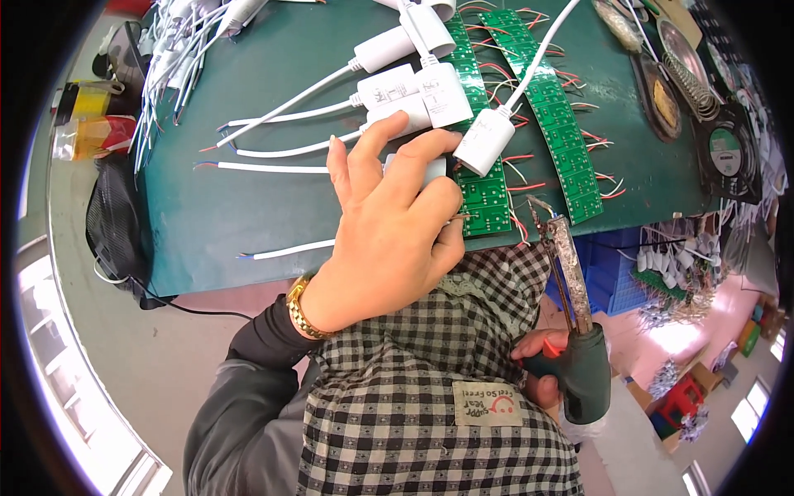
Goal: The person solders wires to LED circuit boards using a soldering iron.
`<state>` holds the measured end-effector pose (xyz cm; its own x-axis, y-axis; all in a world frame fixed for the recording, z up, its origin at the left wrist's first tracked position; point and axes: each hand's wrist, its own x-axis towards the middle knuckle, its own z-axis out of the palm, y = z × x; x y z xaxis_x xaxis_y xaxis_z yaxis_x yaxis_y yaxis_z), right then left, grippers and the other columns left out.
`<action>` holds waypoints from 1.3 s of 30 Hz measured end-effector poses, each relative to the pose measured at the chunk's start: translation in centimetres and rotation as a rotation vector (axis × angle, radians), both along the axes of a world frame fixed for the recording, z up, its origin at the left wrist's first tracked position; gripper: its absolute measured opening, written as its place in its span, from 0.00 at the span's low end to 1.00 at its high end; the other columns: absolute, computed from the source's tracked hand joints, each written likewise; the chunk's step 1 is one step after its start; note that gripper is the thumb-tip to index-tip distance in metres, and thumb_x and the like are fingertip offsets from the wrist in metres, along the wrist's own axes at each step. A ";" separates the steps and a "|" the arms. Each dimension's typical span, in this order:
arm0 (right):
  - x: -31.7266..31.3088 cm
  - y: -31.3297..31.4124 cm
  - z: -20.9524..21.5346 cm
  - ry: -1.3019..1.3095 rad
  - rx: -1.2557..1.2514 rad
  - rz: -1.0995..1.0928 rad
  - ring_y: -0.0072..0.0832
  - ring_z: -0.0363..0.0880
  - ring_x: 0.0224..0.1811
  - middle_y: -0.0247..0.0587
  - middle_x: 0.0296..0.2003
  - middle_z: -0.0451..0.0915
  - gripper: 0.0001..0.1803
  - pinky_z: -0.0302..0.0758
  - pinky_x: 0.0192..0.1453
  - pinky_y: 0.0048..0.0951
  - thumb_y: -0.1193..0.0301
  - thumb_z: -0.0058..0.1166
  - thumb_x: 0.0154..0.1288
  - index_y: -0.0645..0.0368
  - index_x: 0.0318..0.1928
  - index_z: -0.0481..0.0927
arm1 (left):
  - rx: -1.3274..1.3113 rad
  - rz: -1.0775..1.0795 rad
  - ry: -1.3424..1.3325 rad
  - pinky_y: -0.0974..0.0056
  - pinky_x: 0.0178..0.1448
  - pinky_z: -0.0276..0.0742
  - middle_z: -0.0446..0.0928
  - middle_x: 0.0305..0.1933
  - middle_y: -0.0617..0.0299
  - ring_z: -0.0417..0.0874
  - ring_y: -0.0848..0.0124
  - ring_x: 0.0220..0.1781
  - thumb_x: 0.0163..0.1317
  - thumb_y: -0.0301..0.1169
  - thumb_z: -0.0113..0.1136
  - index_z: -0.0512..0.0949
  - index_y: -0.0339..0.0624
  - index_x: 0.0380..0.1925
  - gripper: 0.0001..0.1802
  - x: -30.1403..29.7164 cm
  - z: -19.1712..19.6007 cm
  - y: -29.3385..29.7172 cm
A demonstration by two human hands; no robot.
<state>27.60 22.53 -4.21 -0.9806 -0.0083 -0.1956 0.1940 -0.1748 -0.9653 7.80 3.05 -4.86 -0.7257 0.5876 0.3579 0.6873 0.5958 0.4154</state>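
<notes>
Two green circuit-board strips lie side by side on the green worktop, running away from its near edge: the left strip and the right strip, both with thin red and white wires sticking out along their sides. The left hand is bent palm-down over the white adapter housings beside the left strip. Its outer fingers are spread across them, while thumb and forefinger are drawn together at the edge of the left strip; whether its grip has anything pinched there cannot be told, as the fingers hide it.

The right hand has its grip wrapped around the dark handle of a soldering gun, fingers beside the red trigger. The gun stands nearly upright at the near edge of the worktop, its scorched barrel pointing away from the person and its tip near the close ends of both strips.

One white housing lies tilted across the left strip, its cable rising to the upper right. Cables from the other housings run left, with bare coloured ends. Farther left is a bundle of white cables; to the right are a coiled metal spring and a black cooling fan. A blue crate sits below the worktop. The person wears a checked apron and a gold-coloured watch.
</notes>
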 end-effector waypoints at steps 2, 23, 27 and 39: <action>0.1 -0.1 -0.4 0.012 -0.018 -0.010 0.40 0.76 0.43 0.47 0.40 0.74 0.22 0.75 0.49 0.45 0.74 0.58 0.62 0.55 0.54 0.64 | -0.007 0.005 0.006 0.24 0.56 0.51 0.71 0.56 0.61 0.62 0.47 0.64 0.38 0.26 0.65 0.71 0.45 0.23 0.12 0.0 0.0 0.0; 0.9 -0.7 -0.9 0.085 -0.025 -0.124 0.35 0.75 0.44 0.50 0.43 0.73 0.21 0.74 0.49 0.35 0.74 0.51 0.59 0.67 0.53 0.68 | 0.120 -0.028 -0.094 0.42 0.67 0.49 0.72 0.56 0.56 0.62 0.46 0.64 0.35 0.23 0.65 0.75 0.48 0.22 0.11 -0.2 0.1 -0.8; 1.1 1.5 -1.2 -0.092 -0.083 0.142 0.41 0.76 0.44 0.49 0.42 0.73 0.23 0.74 0.52 0.45 0.74 0.55 0.63 0.58 0.56 0.63 | 0.086 -0.024 -0.079 0.44 0.67 0.51 0.73 0.56 0.57 0.62 0.46 0.64 0.34 0.23 0.66 0.75 0.48 0.21 0.12 -0.3 0.2 -0.8; 0.2 2.0 -0.1 -0.329 0.191 0.337 0.39 0.76 0.46 0.50 0.42 0.73 0.24 0.73 0.54 0.42 0.72 0.55 0.61 0.58 0.56 0.63 | 0.114 -0.043 -0.112 0.22 0.56 0.50 0.71 0.60 0.61 0.57 0.42 0.69 0.34 0.23 0.65 0.74 0.48 0.18 0.10 -0.5 0.0 -0.8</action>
